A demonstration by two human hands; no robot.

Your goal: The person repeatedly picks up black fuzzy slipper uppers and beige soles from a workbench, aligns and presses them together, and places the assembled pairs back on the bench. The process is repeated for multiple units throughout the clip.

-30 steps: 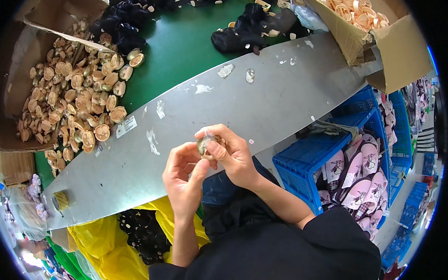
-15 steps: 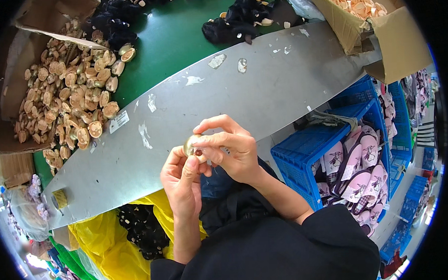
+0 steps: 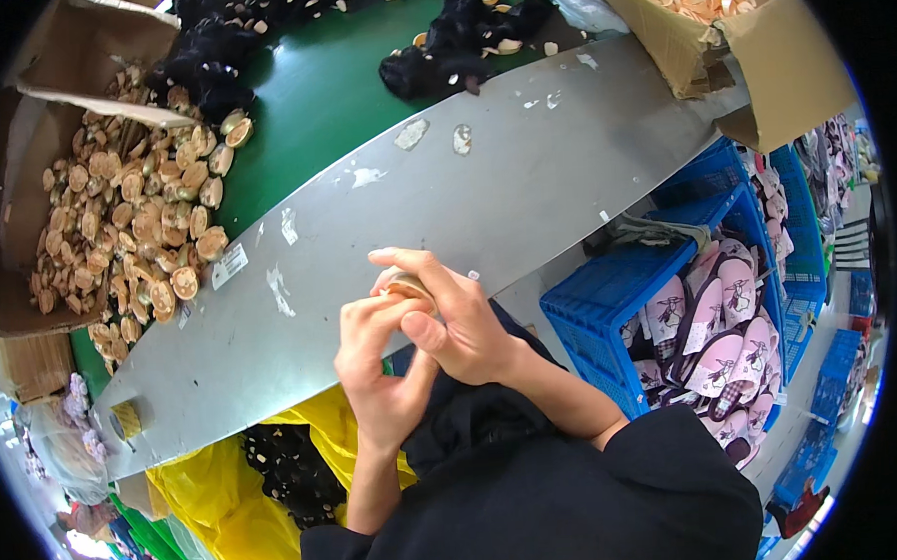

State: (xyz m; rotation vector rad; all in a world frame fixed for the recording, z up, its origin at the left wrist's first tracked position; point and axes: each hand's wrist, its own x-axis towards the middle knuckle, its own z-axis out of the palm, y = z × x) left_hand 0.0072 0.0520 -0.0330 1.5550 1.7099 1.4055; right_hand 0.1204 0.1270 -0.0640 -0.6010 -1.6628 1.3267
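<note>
Over the grey metal edge of the worktable (image 3: 504, 167), both of my hands meet around a small rounded gold-and-tan shell piece (image 3: 409, 286). My left hand (image 3: 383, 348) presses its bent fingers against the near side of the piece. From the right, my right hand (image 3: 470, 324) curls over it, index finger stretched along the top and thumb near the left fingers. Fingers cover much of the piece, so its inside is partly hidden. Many similar gold-and-tan shell pieces (image 3: 146, 218) spill out of a cardboard box (image 3: 15, 214) at the left.
Black fluffy pieces (image 3: 448, 45) lie on the green tabletop (image 3: 329, 70). An open carton (image 3: 789, 65) of peach-coloured parts stands far right. Below it, blue crates (image 3: 611, 323) hold pink slippers (image 3: 722, 363). A yellow bag (image 3: 213, 500) with black pieces hangs by the table's near edge; a tape roll (image 3: 126, 420) sits left.
The shell piece has turned in my hands, with more of its tan rim showing. My left fingers now fold against it, and the right hand wraps closer. The view has shifted slightly.
</note>
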